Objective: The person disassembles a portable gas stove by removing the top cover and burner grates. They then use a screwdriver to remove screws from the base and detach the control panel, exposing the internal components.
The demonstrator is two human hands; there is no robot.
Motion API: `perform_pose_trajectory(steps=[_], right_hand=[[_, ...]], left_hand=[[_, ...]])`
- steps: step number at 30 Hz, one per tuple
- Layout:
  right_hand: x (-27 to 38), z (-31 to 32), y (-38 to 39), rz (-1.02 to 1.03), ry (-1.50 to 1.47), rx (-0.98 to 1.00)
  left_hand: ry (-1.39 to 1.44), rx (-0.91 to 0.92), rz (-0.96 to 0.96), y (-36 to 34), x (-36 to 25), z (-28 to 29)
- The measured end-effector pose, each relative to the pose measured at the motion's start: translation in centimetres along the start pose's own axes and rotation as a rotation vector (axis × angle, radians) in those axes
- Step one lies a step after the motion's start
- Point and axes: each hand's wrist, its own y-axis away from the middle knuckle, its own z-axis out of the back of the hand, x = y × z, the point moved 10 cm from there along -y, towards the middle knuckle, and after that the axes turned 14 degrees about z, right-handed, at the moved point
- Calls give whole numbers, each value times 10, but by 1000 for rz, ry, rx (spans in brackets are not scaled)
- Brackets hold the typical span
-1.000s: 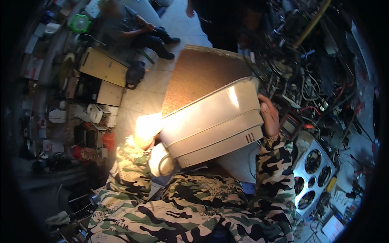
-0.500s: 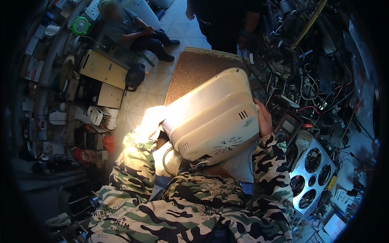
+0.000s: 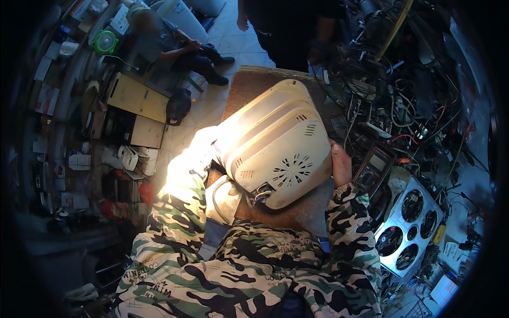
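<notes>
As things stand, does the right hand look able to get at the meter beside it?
Probably yes: the meter lies close to the right hand, and its face looks uncovered. But this hand holds the housing, so it would likely need to let go first.

Left forearm (image 3: 179, 209) and right forearm (image 3: 347, 212), both sleeved, extend forward, well apart. Left hand (image 3: 197, 143): finger detail lost to glare. Right hand (image 3: 341, 164): fingers pointing forward, closed in a side grip.
</notes>
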Motion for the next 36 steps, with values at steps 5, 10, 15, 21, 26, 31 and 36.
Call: perform_pose_trajectory(steps=[5,10,15,21,26,31,36], right_hand=[[1,22,9,-24,56,-28],[0,12,11,-5,41,-36],[23,18,19,38,-17,-67],[-6,34,46,-53,77,24],[-112,61,86,-156,30,132],[-69,63,87,-269,-30,42],[-37,53,86,-351,-92,-18]], left_hand=[[-29,68,5,-31,-11,-36],[-50,49,20,-19,-29,-25],[96,42,79,21,-71,-39],[-326,-128,-298,129,-224,-102],[-540,-37,-551,169,-216,-147],[-587,71,-707,192,-195,-185],[-533,35,-733,200,-146,-203]])
